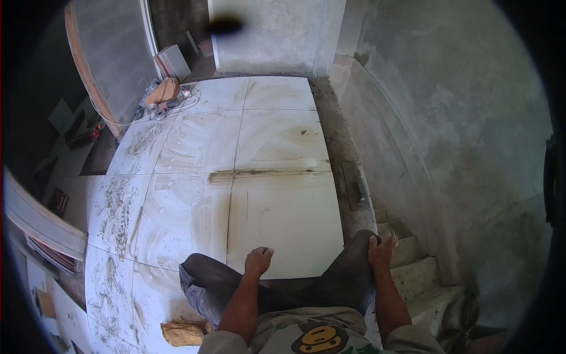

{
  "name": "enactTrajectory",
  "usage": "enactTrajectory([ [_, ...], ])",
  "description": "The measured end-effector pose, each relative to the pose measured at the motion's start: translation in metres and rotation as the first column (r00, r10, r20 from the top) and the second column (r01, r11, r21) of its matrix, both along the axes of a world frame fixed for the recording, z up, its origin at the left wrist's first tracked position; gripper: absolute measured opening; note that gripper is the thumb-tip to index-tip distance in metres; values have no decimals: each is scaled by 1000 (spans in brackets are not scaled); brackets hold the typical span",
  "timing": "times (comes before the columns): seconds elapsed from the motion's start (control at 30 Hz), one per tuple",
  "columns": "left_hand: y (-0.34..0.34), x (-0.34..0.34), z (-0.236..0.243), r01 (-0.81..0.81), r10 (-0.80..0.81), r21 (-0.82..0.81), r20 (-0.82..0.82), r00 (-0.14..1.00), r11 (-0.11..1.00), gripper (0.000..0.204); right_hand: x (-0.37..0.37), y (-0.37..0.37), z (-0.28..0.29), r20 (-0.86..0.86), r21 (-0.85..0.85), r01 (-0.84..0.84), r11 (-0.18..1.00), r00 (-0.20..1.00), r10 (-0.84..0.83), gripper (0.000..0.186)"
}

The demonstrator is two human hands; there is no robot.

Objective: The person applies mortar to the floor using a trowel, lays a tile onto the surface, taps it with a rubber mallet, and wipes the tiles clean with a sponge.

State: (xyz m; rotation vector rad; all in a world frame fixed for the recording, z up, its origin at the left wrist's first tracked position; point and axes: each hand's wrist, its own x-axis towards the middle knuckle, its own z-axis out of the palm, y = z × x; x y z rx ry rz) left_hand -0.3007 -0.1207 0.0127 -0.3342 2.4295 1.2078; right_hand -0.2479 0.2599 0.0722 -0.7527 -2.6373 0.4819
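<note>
A pause seems taken, left hand (258, 261) loosely curled, right hand (382, 250) half-open by the dark-trousered knee (359, 243); smeared white square tiles (283, 218) would have to be reached.

Grey wall (466, 118) R, white-tile flr (283, 224), prob. doorway (181, 26) at back.

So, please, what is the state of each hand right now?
Left hand: loosely closed, nothing visible in it.
Right hand: partly open beside the right knee, nothing visible in it.

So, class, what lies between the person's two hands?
Head view: between the left hand and right hand lie white floor tile and the dark-trousered right leg.
</note>
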Motion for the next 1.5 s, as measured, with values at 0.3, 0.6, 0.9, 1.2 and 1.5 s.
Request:
enactTrajectory([
  [0.3,1,1,-5,26,-29,-47,-82,996,999,45,2,3,-1,-15,12,-40,999,999,41,62],
  [0.6,0,2,-7,27,-28,-33,-19,999,999,44,0,4,-6,-15,30,-43,999,999,44,61],
  [0.9,1,3,-12,30,-30,-19,19,999,999,44,0,6,-12,-37,33,-36,999,999,37,62],
  [1.2,-1,5,-11,13,-13,-7,18,1000,1000,45,-2,7,-15,-48,35,-61,998,997,62,62],
  [1.5,1,5,-11,28,-28,-5,13,1000,1000,45,-2,5,-15,-35,14,-42,999,998,43,62],
])
